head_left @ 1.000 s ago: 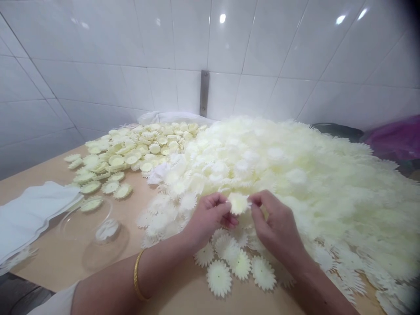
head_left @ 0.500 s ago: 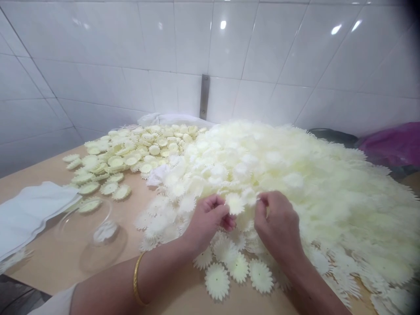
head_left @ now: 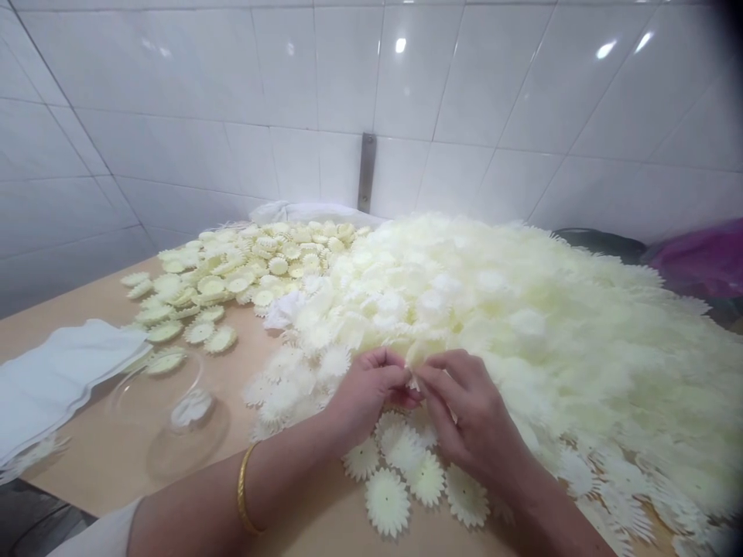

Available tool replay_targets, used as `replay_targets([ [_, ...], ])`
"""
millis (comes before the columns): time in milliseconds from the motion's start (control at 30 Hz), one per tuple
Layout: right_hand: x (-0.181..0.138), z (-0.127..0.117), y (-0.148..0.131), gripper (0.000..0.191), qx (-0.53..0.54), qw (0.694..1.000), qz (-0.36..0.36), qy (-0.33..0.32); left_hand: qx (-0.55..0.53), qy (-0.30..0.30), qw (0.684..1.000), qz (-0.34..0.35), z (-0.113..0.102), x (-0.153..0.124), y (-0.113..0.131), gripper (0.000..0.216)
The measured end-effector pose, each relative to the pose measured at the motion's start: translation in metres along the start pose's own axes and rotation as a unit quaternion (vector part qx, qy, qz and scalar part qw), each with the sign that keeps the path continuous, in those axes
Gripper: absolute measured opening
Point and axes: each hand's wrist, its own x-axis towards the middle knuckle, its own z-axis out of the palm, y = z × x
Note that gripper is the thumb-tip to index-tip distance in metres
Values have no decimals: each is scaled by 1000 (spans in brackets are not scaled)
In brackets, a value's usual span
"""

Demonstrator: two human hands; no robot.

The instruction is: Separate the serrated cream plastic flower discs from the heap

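Between my hands is a pale yellow flower-shaped disc (head_left: pixel 415 357) with a notched edge, tilted and partly hidden by fingers. My left hand (head_left: pixel 374 387) pinches it from the left between thumb and fingers. From the right, my right hand (head_left: pixel 467 402) has its thumb and fingers closed at the disc's edge, fingertips close to the left ones. A large heap of similar petal discs (head_left: pixel 522 333) rises just behind both hands and spreads to the right. Below my wrists several single discs (head_left: pixel 388 501) lie flat, with small dark center holes.
Thicker stacked flower discs (head_left: pixel 232 271) cover the back left of the table (head_left: pixel 232 394). At left lie white sheets (head_left: pixel 63 371) and a clear round dish (head_left: pixel 189 441) with white paste (head_left: pixel 191 408). A tiled wall (head_left: pixel 232 70) bounds the back; a purple bag (head_left: pixel 702 259) sits far right.
My right hand has moved left from the heap's edge to the disc in my left hand, and its fingertips now meet it. The disc has turned more edge-on.
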Motion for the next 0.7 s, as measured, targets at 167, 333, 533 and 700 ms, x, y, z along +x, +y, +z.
replay_targets([
  [167, 1, -1, 2, 21, 61, 997, 44, 35, 1, 13, 1000, -15, 2, -2, 4, 21],
  [333, 2, -1, -2, 19, 85, 982, 149, 84, 11, 9, 1000, -19, 1, -2, 1, 22],
  [533, 4, -5, 0, 16, 134, 966, 220, 35, 63, -28, 997, -21, -2, -1, -2, 28],
  [700, 5, -10, -1, 17, 179, 945, 271, 48, 106, 18, 993, -43, -4, 2, -5, 33],
])
